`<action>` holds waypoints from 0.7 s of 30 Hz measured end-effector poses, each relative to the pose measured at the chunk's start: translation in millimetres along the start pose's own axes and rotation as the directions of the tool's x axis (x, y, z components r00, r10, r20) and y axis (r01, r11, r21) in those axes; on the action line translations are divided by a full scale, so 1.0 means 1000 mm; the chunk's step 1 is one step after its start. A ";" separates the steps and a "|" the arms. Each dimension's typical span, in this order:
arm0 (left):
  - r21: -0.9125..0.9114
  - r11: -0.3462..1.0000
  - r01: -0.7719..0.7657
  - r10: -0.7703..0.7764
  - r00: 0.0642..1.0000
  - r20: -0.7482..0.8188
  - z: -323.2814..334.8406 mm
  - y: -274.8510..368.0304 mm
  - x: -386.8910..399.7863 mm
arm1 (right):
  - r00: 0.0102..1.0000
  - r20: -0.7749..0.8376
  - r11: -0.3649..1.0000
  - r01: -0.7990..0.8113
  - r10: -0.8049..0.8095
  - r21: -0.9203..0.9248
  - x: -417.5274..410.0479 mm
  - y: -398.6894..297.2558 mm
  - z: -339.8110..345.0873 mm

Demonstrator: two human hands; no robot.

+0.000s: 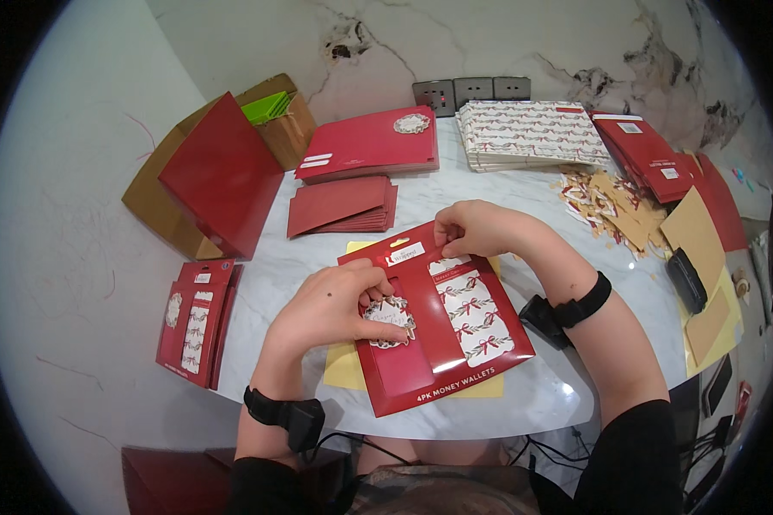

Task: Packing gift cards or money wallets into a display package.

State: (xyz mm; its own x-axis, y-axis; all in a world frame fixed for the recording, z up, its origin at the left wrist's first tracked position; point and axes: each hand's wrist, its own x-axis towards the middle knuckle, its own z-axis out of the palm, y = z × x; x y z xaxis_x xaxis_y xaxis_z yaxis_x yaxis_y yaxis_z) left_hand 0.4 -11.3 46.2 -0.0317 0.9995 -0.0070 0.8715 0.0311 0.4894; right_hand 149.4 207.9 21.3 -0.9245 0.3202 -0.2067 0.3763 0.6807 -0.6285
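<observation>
A red card pack of money wallets (435, 315) lies tilted on a yellow sheet (348, 370) before me. Through its two windows show a pink wallet with a wreath decoration (388, 320) and a white wallet with a bow-and-garland pattern (478, 312). My left hand (341, 306) rests over the left window, its thumb on the wreath and its fingers curled at the window's edge. With bent fingers, my right hand (480, 228) pinches the pack's top edge above the patterned wallet.
Behind the pack lie red envelopes (341, 206), a stack of red wallets (367, 145) and patterned cards (534, 135). Finished-looking red packs (196, 322) and a cardboard box (167, 187) stand left. Paper scraps (612, 206), more red packs (644, 154) and a black case (686, 280) lie right.
</observation>
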 end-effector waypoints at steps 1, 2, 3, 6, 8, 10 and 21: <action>0.001 1.000 0.022 -0.022 1.000 0.011 0.000 0.002 0.001 | 1.000 0.006 1.000 0.008 -0.008 -0.001 0.000 0.000 0.000; 0.003 0.999 0.043 -0.043 0.999 0.023 0.000 0.003 0.001 | 1.000 0.011 1.000 0.015 -0.015 -0.002 0.000 0.001 -0.001; 0.004 0.999 0.044 -0.044 0.999 0.022 0.000 0.003 0.001 | 1.000 0.011 1.000 0.017 -0.017 -0.002 0.000 0.000 -0.001; -0.080 0.996 0.047 -0.052 0.997 -0.061 0.001 0.001 0.003 | 1.000 0.003 1.000 0.027 -0.027 -0.011 0.000 0.001 0.000; -0.145 0.987 0.069 -0.096 0.977 -0.188 0.001 0.003 0.008 | 0.998 -0.004 0.997 0.067 -0.068 -0.028 0.000 0.005 0.000; -0.169 0.986 -0.017 -0.030 0.962 -0.273 0.005 0.002 0.010 | 0.999 0.013 0.999 0.048 -0.048 -0.005 0.002 0.004 0.000; 0.290 0.946 -0.146 0.118 0.987 0.112 0.042 0.009 0.013 | 0.998 0.010 0.998 0.056 -0.056 -0.018 0.000 0.002 -0.001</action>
State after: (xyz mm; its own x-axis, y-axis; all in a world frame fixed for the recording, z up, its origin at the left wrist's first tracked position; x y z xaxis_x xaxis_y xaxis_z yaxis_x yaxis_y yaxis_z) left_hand 28.2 2.7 13.7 0.1260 0.9909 -0.0470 0.9709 -0.1135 0.2107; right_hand 150.0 209.7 20.6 -0.9446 0.2751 -0.1792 0.3252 0.7094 -0.6253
